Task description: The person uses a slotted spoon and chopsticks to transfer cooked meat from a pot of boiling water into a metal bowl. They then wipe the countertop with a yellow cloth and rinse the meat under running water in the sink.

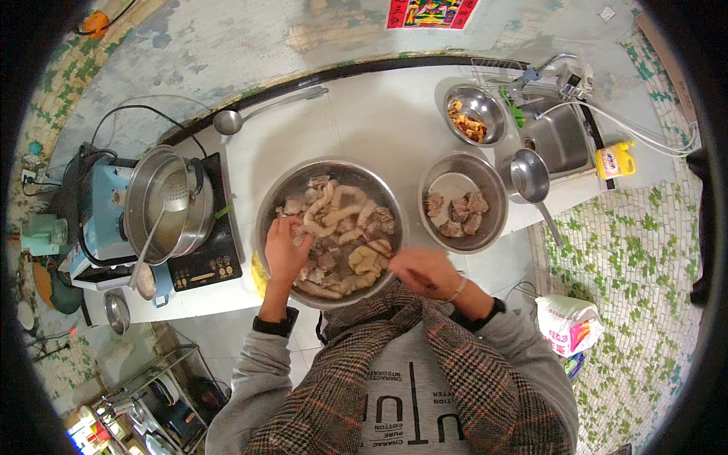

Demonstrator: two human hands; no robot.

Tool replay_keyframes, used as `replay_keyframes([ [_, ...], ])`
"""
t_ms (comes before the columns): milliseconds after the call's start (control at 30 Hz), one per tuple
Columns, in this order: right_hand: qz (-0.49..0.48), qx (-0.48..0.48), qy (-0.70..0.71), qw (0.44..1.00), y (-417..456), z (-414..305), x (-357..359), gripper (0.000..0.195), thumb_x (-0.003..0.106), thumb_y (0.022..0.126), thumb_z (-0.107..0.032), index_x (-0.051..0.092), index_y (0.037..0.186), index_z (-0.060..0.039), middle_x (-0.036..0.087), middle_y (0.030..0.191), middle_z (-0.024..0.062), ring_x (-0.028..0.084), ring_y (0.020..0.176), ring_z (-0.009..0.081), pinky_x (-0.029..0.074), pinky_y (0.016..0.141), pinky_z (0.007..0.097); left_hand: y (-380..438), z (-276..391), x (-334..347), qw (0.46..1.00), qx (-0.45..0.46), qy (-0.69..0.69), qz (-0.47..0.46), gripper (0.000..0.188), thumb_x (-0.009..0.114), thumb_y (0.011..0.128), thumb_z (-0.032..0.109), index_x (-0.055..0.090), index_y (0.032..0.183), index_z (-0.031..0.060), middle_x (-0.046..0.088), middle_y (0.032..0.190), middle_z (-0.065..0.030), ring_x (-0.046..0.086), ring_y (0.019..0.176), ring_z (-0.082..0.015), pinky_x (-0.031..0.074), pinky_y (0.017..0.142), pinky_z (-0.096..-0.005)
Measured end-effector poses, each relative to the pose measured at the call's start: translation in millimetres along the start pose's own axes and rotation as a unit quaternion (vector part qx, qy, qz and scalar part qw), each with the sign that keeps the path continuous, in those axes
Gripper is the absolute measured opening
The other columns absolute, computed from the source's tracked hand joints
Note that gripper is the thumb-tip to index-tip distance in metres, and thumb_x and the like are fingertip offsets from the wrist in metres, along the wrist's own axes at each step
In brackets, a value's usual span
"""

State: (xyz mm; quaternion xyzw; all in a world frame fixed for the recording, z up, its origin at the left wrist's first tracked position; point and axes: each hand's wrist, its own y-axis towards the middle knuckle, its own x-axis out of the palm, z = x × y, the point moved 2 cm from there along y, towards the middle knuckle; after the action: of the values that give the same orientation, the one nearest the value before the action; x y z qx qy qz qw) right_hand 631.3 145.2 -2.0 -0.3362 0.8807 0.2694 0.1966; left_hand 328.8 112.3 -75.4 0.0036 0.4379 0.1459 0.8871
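A large stainless steel basin in front of me holds chunks of pale meat on the bone, long tube-like pieces of offal and a folded, yellowish piece of offal. My left hand reaches over the basin's left side, thumb and fingers around a chunk of meat; whether it grips the chunk is unclear. At the right rim is my right hand, blurred, fingers curled beside the folded piece. Its grip cannot be made out. Right of the basin stands a smaller steel bowl with several meat chunks.
Left, a steel pot with a skimmer sits on an induction cooker. A ladle lies near the wall. Back right are a bowl of orange-brown pieces, a saucepan, a sink and a yellow detergent bottle.
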Motion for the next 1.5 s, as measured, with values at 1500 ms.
replay_keyframes([
  [1500, 0.457, 0.303, -0.005, 0.836, -112.2, 86.9, -82.9, 0.022, 0.061, 0.095, -0.018, 0.069, 0.088, 0.0010, 0.066, 0.071, 0.0010, 0.057, 0.062, 0.0062, 0.046, 0.057, 0.0221, -23.3, 11.8, -5.5, 0.993, -0.056, -0.039, 0.091, 0.032, 0.061, 0.089, 0.011, 0.055, 0.117, -0.0011, 0.060, 0.107, -0.0169, 0.059, 0.097, -0.0303, 0.047, 0.088, -0.0391],
])
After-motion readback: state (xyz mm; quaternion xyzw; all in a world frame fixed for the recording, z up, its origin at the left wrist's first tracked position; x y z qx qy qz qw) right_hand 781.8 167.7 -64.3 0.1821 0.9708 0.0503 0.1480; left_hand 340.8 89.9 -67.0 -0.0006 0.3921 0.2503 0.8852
